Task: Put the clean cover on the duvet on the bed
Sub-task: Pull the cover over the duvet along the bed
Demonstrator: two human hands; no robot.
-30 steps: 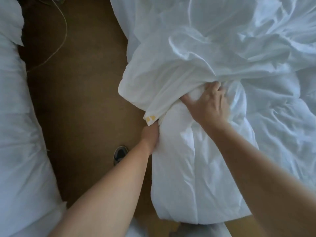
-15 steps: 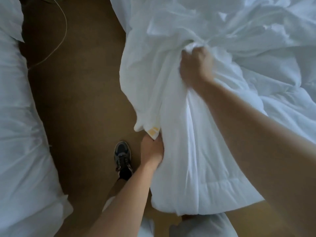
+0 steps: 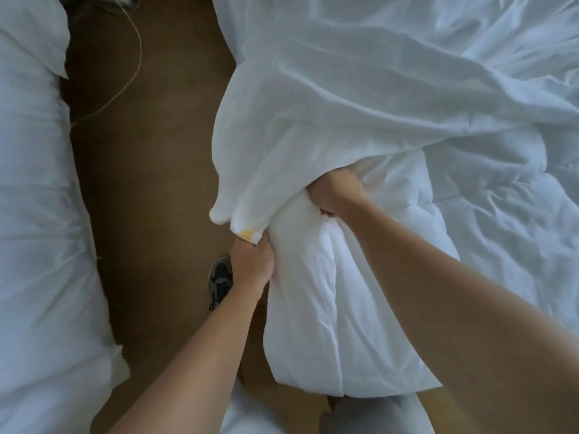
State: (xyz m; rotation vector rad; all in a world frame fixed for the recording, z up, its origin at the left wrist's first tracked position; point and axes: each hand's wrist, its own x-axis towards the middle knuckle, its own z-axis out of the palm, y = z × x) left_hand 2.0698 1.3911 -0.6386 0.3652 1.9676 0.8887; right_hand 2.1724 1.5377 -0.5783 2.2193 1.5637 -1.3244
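Biggest thing in shot is the bed (image 3: 539,239) on the right, pretty much buried in white bedding. The cover (image 3: 344,104) is the thin wrinkly sheet-like layer draped across the top and spilling off the bed's left edge. The duvet (image 3: 329,308) is the thicker quilted one: part of it lies spread out on the bed and part hangs in a fat fold off the near edge, with its upper end going in under the cover's rim.

Across the gap on the left is a second bed (image 3: 40,214), also all white, with brown floor (image 3: 150,183) between the two.

The right hand (image 3: 336,195) has a tight grip, fingers curled into a bunch of duvet right at the cover's rim, fingertips hidden under the cloth. The left hand (image 3: 250,261) sits lower and further left, its grip a closed fist round the cover's corner, pressed against the side of the duvet fold.

Just beside that fist, down on the floor, is a dark shoe (image 3: 221,277). A thin pale cable (image 3: 131,67) trails across the floor up top. Smallest bit: a yellow tag (image 3: 249,234) poking out just above the left fist.
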